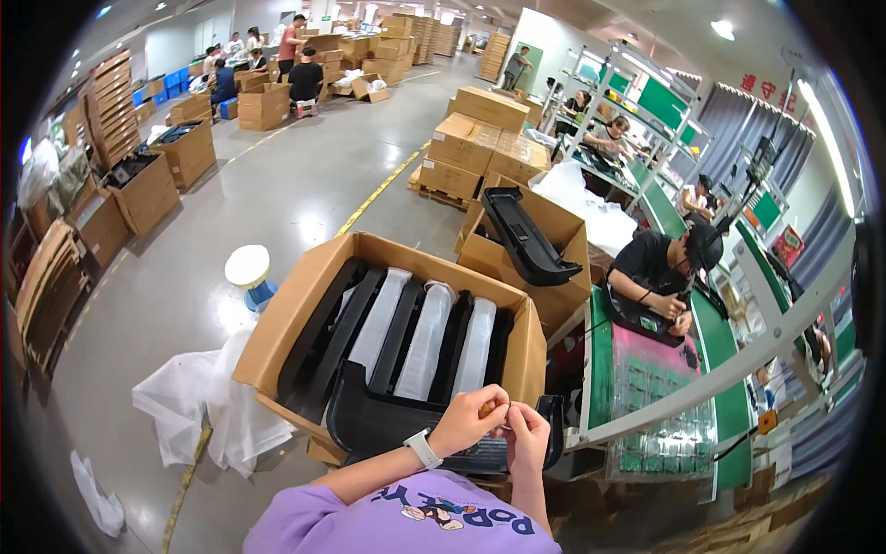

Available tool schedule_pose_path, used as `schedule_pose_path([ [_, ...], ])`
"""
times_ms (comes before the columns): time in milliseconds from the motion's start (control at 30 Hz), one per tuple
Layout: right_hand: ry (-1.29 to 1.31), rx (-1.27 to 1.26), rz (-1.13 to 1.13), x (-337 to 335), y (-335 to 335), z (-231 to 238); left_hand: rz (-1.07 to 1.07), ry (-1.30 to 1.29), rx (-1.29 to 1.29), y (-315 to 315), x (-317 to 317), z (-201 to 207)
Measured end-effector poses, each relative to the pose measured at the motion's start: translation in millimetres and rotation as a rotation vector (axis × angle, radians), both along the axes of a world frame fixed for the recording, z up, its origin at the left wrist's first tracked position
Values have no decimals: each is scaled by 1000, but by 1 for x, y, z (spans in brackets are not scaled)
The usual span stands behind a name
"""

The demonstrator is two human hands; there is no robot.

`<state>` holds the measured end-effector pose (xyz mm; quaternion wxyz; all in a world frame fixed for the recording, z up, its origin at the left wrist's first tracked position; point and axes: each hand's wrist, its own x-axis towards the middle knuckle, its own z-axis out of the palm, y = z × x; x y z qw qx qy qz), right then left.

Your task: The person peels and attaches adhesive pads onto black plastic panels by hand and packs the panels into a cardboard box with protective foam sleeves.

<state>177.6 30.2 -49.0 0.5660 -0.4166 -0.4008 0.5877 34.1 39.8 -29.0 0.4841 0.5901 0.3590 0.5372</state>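
Note:
My left hand (pixel 469 420), with a white watch on its wrist, is closed around a small orange-brown handle (pixel 486 408); the tool's kind cannot be made out. My right hand (pixel 527 439) meets it, thumb and fingers pinched together at a thin tip or tiny piece too small to name. Beneath both hands lies a long black plastic housing (pixel 369 415) with raised ends, resting across the near side of an open cardboard box (pixel 309 277). Inside that box stand several black housings (pixel 346 323), some with white foam sleeves (pixel 426 337) between them.
A second box (pixel 563 305) holds another black housing (pixel 524 235) on top. To the right, a co-worker (pixel 660 277) bends over a green workbench (pixel 600 369) bearing trays of circuit boards (pixel 660 420). A white-topped stool (pixel 247 266) and plastic sheeting (pixel 217 406) are on the left.

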Motion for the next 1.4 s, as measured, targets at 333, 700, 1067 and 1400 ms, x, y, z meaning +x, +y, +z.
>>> schedule_pose_path([
  [333, -72, 2, 73, 6, -4, -4, 48, 139, 83, 3, -8, -21],
  [700, -281, -50, 31, -69, -19, 13, 47, 137, 92, -10, -74, -28],
  [1067, -331, -156, 161, -187, -19, 19, 95, 130, -19, -24, -200, -30],
  [1400, -390, -257, 139, -214, -36, 15, 132, -435, -196, -40, -204, -84],
])
